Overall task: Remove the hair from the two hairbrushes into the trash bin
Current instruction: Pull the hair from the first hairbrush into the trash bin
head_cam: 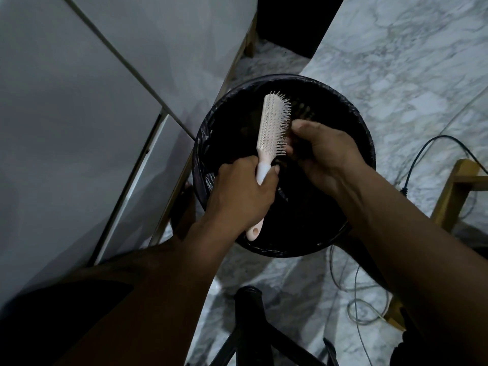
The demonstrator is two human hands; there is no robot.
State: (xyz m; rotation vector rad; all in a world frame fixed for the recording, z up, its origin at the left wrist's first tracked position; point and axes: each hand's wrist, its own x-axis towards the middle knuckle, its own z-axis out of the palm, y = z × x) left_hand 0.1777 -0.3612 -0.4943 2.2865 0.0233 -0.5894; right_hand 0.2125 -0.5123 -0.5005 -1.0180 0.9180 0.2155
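A pale pink hairbrush (pixel 272 125) with white bristles is held over a round trash bin (pixel 353 120) lined with a black bag. My left hand (pixel 243 191) is wrapped around the brush's handle, bristles facing right. My right hand (pixel 322 154) is at the bristles near the lower part of the head, fingertips pinched on a dark clump of hair (pixel 290 143). The second hairbrush is not in view. The bin's inside is too dark to see into.
A white cabinet or table (pixel 79 114) with wooden legs stands on the left, touching the bin. Cables (pixel 422 159) trail over the marble floor at right beside a wooden frame (pixel 454 191). A black stand or chair base (pixel 248 313) sits below the bin.
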